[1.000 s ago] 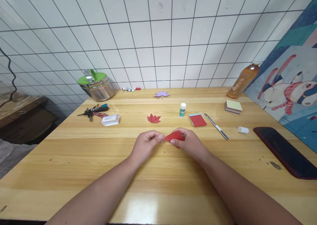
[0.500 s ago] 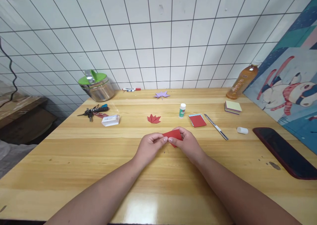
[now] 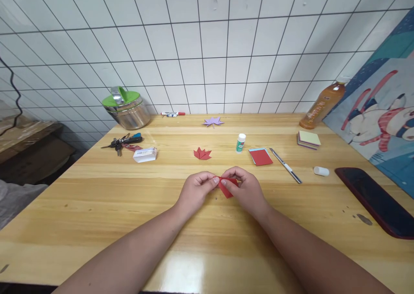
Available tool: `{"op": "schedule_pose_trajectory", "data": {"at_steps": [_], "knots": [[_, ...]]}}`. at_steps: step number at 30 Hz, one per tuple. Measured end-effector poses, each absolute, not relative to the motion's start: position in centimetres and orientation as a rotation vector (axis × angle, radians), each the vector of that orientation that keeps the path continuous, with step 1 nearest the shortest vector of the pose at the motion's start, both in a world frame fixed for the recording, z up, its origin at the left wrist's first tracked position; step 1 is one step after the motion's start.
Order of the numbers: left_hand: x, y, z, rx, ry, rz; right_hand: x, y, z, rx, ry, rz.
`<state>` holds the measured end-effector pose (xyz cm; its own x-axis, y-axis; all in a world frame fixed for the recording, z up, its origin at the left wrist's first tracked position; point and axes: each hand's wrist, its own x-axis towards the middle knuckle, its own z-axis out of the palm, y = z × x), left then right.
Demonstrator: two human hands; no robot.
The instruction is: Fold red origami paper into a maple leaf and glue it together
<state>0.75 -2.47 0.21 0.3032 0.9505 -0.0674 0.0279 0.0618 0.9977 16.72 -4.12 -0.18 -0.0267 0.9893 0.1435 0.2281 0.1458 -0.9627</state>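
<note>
A small folded piece of red paper (image 3: 228, 189) is pinched between my two hands, low over the middle of the wooden table. My left hand (image 3: 198, 192) grips its left corner between thumb and fingertips. On the other side, my right hand (image 3: 246, 189) holds the paper with the thumb pressed on top; its fingers hide part of the sheet. Just beyond my hands lies a red folded paper leaf (image 3: 202, 154). Farther back is a purple paper leaf (image 3: 213, 121). A glue stick (image 3: 240, 143) stands upright, beside a stack of red and blue paper squares (image 3: 260, 157).
To the right lie a craft knife (image 3: 286, 165), a white cap (image 3: 321, 171), a phone (image 3: 375, 201), sticky notes (image 3: 308, 139) and a leaning tea bottle (image 3: 323, 105). At left are a steel pot (image 3: 131, 112), keys (image 3: 123, 143) and a white box (image 3: 145, 155). A marker (image 3: 173, 114) rests by the tiled wall.
The red paper has been folded over in my fingers: its upper part is lowered and a pointed flap now shows below. The view has shifted slightly.
</note>
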Motion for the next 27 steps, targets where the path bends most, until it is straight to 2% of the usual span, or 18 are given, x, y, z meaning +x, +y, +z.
{"op": "schedule_pose_trajectory", "data": {"at_steps": [10,27], "knots": [[0.7,-2.8,0.4,1.103,0.927,0.833,17.1,-4.0,-0.1,-1.230,-1.415,0.940],[0.4,-2.3,0.2,0.970,0.924,0.813,17.8,-4.2,-0.9,-1.037,-1.930,0.399]]}}
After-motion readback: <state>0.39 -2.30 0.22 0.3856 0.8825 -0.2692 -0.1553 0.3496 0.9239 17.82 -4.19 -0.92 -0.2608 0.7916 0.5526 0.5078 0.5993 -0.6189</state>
